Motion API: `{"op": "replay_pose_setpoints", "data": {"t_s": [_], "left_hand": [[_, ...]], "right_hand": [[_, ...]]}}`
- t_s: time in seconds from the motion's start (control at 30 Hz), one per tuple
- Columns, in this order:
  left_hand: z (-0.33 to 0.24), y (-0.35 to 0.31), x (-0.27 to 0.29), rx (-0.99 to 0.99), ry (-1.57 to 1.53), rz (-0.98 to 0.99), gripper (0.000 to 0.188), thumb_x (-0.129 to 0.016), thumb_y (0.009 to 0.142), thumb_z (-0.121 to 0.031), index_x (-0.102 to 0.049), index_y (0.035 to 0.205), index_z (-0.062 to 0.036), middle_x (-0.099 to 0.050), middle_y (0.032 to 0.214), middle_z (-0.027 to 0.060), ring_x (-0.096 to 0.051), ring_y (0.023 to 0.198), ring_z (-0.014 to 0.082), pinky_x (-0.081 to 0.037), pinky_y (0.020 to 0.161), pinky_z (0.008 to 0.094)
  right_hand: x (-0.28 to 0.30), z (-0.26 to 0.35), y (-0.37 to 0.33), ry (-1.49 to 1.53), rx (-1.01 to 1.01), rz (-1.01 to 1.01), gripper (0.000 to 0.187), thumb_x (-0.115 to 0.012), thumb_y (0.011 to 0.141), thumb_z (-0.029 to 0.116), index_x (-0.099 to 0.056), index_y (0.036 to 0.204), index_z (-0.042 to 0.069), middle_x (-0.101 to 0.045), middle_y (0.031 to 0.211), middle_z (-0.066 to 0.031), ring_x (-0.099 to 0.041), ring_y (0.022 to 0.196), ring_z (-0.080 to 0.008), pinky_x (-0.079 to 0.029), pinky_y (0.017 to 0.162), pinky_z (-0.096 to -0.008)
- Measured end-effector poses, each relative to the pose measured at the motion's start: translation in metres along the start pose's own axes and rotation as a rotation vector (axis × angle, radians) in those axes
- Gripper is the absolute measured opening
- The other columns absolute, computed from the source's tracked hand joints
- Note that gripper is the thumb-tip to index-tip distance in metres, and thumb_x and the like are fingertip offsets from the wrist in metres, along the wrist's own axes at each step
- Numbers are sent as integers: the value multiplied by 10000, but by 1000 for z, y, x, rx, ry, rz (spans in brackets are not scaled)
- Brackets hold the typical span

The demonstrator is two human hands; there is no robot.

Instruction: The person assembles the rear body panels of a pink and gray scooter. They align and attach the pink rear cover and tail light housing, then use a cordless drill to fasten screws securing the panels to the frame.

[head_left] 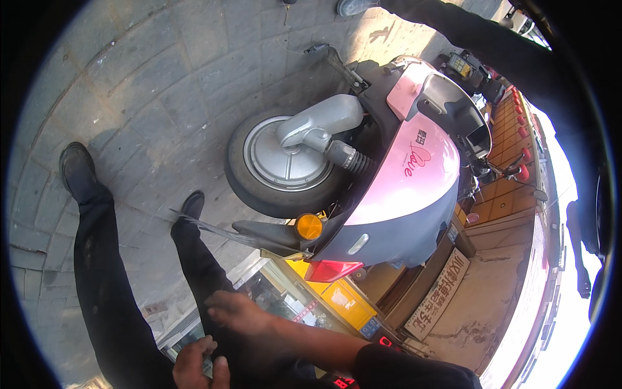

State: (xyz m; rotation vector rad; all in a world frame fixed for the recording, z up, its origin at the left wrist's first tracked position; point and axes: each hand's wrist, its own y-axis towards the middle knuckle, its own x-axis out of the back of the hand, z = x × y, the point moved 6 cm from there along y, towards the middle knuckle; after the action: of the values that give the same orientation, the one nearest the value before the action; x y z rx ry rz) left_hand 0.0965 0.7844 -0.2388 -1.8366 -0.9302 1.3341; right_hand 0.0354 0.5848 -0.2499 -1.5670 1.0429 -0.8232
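Hands (234, 312) curl partway, hold unclear, near a pink scooter (411, 175) and glass case (275, 299).

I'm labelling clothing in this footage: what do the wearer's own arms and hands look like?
The left hand and right hand are bare, without visible gloves. A plain black right sleeve leaves the right forearm uncovered, with no watch visible. Any left sleeve is out of view.

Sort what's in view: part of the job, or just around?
Likely the job:
- pink-and-grey scooter, with its rear wheel
- left hand and right hand; grip unclear

Just around:
- white sign board
- bystander's leg
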Motion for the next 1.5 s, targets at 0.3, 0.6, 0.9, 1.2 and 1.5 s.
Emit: {"op": "replay_pose_setpoints", "data": {"t_s": [0.3, 0.6, 0.9, 1.2, 1.5], "left_hand": [[-4, 4, -1, -3, -21, -33, 235, -626, 873, -88, -654, 1077, 25, -702, 983, 186, -694, 891, 313, -551, 823, 380], [6, 3, -9, -69, -57, -104, 285, -609, 791, -5, -619, 1067, 66, -679, 882, 195, -687, 789, 282, -538, 758, 363], [17, 9, -20, -141, 4, -143, 281, -627, 827, -35, -620, 1090, 62, -696, 892, 185, -701, 775, 278, -555, 729, 355], [33, 15, -36, -102, 57, -154, 252, -678, 836, -72, -640, 1067, 22, -691, 866, 179, -687, 792, 358, -547, 739, 411], [42, 21, -54, -100, 120, -142, 251, -666, 843, -78, -642, 1066, 34, -702, 846, 158, -696, 778, 314, -551, 728, 390]], "right_hand": [[-1, 5, -1, -75, 56, -7, 243, -630, 984, 178, -592, 1122, -19, -662, 824, -110, -634, 709, -171, -541, 665, -332], [-2, 6, -2, -170, 136, -18, 264, -634, 981, 197, -604, 1126, -22, -664, 827, -126, -644, 719, -193, -541, 680, -342], [1, 3, -11, -192, 195, -9, 273, -633, 972, 194, -609, 1140, -20, -677, 856, -154, -675, 761, -221, -549, 709, -353], [6, -8, -17, -169, 243, -16, 265, -632, 971, 195, -617, 1122, -22, -667, 832, -157, -672, 747, -244, -545, 694, -358], [14, -23, -20, -190, 268, -45, 262, -627, 975, 208, -623, 1121, -9, -668, 864, -164, -669, 762, -241, -544, 709, -356]]}}
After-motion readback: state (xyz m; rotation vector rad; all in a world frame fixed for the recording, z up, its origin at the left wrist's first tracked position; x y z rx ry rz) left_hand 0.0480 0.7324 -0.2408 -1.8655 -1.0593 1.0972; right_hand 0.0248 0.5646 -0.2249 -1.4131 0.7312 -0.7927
